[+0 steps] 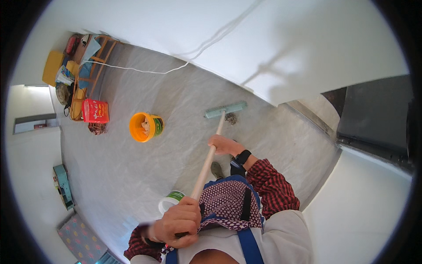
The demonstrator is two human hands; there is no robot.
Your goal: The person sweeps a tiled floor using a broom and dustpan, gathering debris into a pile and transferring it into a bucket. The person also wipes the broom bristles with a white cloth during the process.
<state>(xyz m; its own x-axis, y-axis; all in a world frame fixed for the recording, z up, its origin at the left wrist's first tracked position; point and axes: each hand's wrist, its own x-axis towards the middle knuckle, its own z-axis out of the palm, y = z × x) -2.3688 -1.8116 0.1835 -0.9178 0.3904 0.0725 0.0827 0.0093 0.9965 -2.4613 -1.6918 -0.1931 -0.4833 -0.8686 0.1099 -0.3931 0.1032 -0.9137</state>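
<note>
A broom with a pale wooden handle [206,165] slants across the middle of the view. Its light green broom head [227,109] rests on the grey floor [148,168]. Beside the head, on my side, lies a small heap of dark debris [232,118]. My left hand [182,220] grips the top end of the handle close to my chest. Farther down, my right hand [225,145] is wrapped around the same handle, nearer the broom head. A black band with a device [241,158] sits on my right wrist.
A yellow bucket [134,128] with crumpled material inside stands to the left. Near my left hand is a white bucket [166,204]. A white cord [148,71] crosses from a wooden rack [94,77] towards the wall [197,29]. A red bag [95,111] stands by the rack.
</note>
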